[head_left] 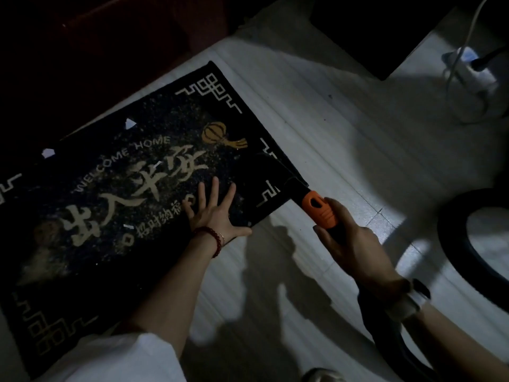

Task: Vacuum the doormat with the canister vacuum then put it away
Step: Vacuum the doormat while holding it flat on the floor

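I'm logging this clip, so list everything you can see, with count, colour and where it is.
doormat: one, dark with pale lettering, on the floor at left
paper scraps: several, white, on the doormat
vacuum nozzle: one, black with orange grip, at the doormat's right edge
power strip: one, white, top right floor
hose: one, black, looped at right
bead bracelet: one, dark red, left wrist
left hand: flat on the doormat
right hand: holding the nozzle's grip
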The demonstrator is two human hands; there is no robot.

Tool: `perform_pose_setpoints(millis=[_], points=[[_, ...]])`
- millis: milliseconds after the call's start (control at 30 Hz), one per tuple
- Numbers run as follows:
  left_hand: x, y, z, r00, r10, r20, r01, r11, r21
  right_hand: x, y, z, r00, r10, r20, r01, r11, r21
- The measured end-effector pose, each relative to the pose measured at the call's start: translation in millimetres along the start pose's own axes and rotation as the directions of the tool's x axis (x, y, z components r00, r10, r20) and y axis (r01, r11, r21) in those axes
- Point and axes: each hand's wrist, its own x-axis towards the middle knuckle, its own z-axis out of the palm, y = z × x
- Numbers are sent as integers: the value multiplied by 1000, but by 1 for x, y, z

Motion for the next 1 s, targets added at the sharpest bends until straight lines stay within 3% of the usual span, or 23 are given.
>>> perform_pose_setpoints(millis=[267, 500, 667, 833, 1000], points=[[-7, -16, -5, 999, 49, 18, -50, 995, 84, 74, -53, -3, 990, -130, -52, 129, 991, -22], [-7, -9, -4, 988, -133, 83, 135, 990, -24, 150, -102, -11, 985, -163, -47, 164, 986, 12], [-5, -12, -3, 988, -133, 76, 139, 987, -81, 105, -56, -9, 993, -104, -61, 108, 992, 65], [-5, -13, -3, 989, -125, 80, 132, 988, -87, 18, -4, -10, 997, 36, -65, -39, 998, -43], [-8, -14, -3, 991, -118, 64, 120, 992, -26, -8, 4, -7, 996, 79, -35, -80, 996, -31]])
